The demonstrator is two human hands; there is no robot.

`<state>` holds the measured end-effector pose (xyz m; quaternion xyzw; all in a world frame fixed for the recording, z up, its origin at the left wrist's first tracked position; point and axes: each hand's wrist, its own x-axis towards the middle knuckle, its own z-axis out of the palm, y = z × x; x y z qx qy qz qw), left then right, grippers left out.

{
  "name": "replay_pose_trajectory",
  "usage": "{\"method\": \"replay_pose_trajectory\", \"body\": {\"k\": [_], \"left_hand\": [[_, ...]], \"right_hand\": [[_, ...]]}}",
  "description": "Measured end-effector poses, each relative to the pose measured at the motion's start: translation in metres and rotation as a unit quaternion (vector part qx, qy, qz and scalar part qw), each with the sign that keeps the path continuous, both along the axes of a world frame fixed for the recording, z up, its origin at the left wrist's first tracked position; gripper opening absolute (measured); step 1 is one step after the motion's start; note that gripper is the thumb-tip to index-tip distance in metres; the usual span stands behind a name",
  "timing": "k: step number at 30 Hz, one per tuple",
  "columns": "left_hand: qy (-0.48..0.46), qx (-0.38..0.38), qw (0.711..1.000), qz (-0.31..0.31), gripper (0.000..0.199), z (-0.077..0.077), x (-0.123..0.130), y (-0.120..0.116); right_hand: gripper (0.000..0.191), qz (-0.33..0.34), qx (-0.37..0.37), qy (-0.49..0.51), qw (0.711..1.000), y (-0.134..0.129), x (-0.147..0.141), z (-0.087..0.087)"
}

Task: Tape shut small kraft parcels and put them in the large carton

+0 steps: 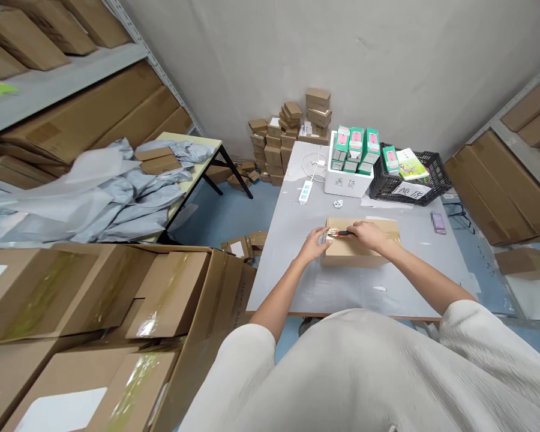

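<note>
A taped cardboard box lies lengthwise on the table in front of me. My left hand grips its left end, fingertips and thumb at the edge near the clear tape. My right hand is closed around a slim black-and-red utility knife, held low over the box's top. The knife points left along the tape; its blade tip is too small to make out.
Behind the box stand a white bin of green-and-pink boxes and a black crate. A power strip lies at the back left, a purple packet at the right. A large carton of boxes stands left.
</note>
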<state>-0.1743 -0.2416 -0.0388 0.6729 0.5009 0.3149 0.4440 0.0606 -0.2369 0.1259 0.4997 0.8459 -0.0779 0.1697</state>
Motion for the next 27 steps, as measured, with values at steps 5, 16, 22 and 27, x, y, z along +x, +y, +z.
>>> {"method": "replay_pose_trajectory", "body": {"k": [5,16,22,27], "left_hand": [[0.104,0.053,0.993,-0.031,0.066,0.007,-0.003,0.007],[0.158,0.069,0.978,-0.12,0.068,0.019,-0.007,0.014],[0.163,0.067,0.977,-0.118,0.067,0.018,-0.007,0.016],[0.154,0.064,0.98,-0.106,0.066,0.018,-0.008,0.016]], "right_hand": [[0.035,0.011,0.003,-0.011,1.0,0.001,-0.001,0.002],[0.032,0.013,0.004,-0.02,1.0,-0.005,0.002,0.001],[0.033,0.004,0.009,-0.017,1.0,-0.006,0.015,-0.005],[0.033,0.0,0.014,-0.009,1.0,-0.003,0.031,-0.01]]}}
